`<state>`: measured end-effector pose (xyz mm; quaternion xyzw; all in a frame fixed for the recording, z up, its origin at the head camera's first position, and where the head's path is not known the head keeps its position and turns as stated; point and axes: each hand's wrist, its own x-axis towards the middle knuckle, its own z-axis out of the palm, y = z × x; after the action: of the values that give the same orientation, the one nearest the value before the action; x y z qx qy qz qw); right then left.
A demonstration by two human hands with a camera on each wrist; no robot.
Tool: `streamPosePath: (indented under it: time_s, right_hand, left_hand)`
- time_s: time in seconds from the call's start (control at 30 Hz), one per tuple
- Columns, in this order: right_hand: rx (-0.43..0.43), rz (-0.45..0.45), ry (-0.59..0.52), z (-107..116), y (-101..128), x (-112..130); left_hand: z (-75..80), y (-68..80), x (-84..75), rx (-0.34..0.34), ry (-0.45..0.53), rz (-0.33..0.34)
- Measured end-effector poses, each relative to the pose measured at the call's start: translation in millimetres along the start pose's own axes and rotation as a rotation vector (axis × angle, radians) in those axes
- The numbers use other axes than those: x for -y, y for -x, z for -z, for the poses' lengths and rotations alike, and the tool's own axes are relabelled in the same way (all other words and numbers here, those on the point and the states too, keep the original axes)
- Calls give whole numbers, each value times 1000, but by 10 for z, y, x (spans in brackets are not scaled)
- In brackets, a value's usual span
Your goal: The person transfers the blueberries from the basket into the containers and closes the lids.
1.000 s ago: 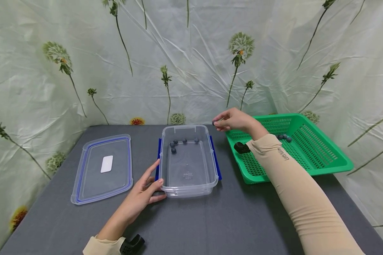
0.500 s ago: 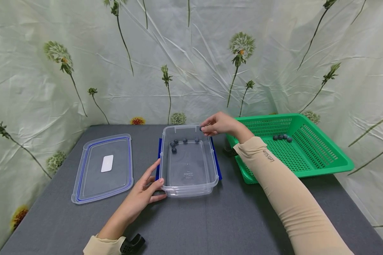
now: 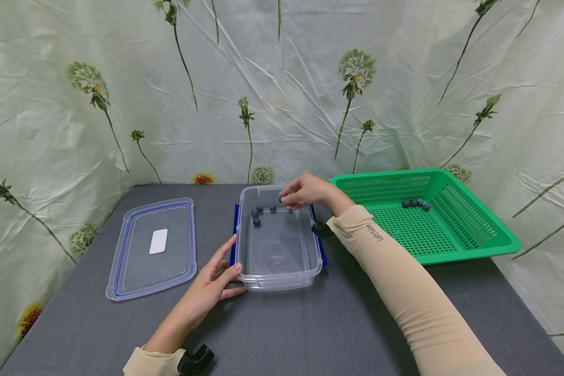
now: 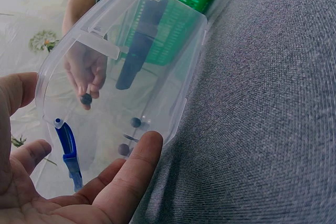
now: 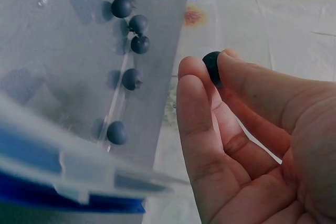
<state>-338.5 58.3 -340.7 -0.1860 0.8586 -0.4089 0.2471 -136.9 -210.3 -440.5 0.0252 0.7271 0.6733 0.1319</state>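
Right hand (image 3: 310, 191) over far end of clear rectangular plastic container (image 3: 279, 271), thumb and fingertips (image 5: 195, 72) pinched on one small dark round blueberry (image 5: 212, 64). Berry held above container interior, not touching floor or walls. Seen through container wall from left wrist view too: berry (image 4: 86, 98) at fingertips of right hand (image 4: 86, 72).

Left hand (image 3: 211, 284) at near-left corner of container, fingers straight and relaxed, thumb (image 4: 131, 174) pressed flat against outer wall, palm open on table side. Not curled round anything.

Five loose dark blueberries (image 5: 130, 24) already on container floor, clustered toward far end; in head view grouped at (image 3: 258, 213). Blue hinged clips on container sides, left one (image 4: 68, 153) just beside left palm, right one (image 3: 320, 245) along right wall.

Clear flat lid with blue seal rim (image 3: 122, 282) lying flat on grey fabric-covered table (image 3: 338, 329), left of container, apart from it. White label in lid centre.

Green perforated plastic basket (image 3: 479, 245) right of container, near but not touching. Few more dark berries (image 3: 415, 203) in its far part.

Beige sleeves on both forearms. Small black wrist-mounted device (image 3: 320, 228) under right wrist, another (image 3: 195, 360) at left wrist. Pale floral backdrop sheet (image 3: 98, 104) behind table.
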Motion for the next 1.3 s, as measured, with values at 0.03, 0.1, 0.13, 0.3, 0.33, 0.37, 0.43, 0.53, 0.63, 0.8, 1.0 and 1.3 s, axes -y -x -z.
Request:
streamPosePath:
  time_s: [0.03, 0.1, 0.13, 0.3, 0.33, 0.37, 0.43, 0.53, 0.63, 0.8, 1.0, 1.3]
  right_hand:
    - [3, -2, 5, -15, -7, 1]
    - [8, -9, 6, -42, -16, 9]
    - [11, -12, 12, -55, -23, 13]
    - [23, -26, 34, -116, -69, 41]
    - [23, -28, 41, -128, -84, 44]
    - [24, -31, 43, -140, -94, 50]
    - [26, -38, 42, -159, -106, 58]
    - [27, -52, 30, -178, -120, 65]
    - [26, -61, 14, -184, -126, 68]
    - [20, -57, 5, -185, -133, 60]
    - [17, -48, -5, -153, -112, 36]
    - [-5, -36, -28, -3, -54, -9]
  left_hand:
    - [0, -1, -1, -1, -1, 0]
    - [0, -3, -1, -2, -3, 0]
    - [0, -4, -1, -3, -4, 0]
    - [3, -11, 0, -2, -3, -1]
    - [3, -12, 0, -2, -2, -1]
    - [4, -13, 0, -2, -1, -1]
    - [4, -15, -1, -2, -1, -2]
    - [2, -13, -8, -1, 0, -1]
    - [0, -12, -16, -3, 1, 0]
    - [-1, -17, -15, -2, 4, 2]
    - [-4, -14, -9, 0, 8, 5]
    - [3, -5, 4, 6, 17, 6]
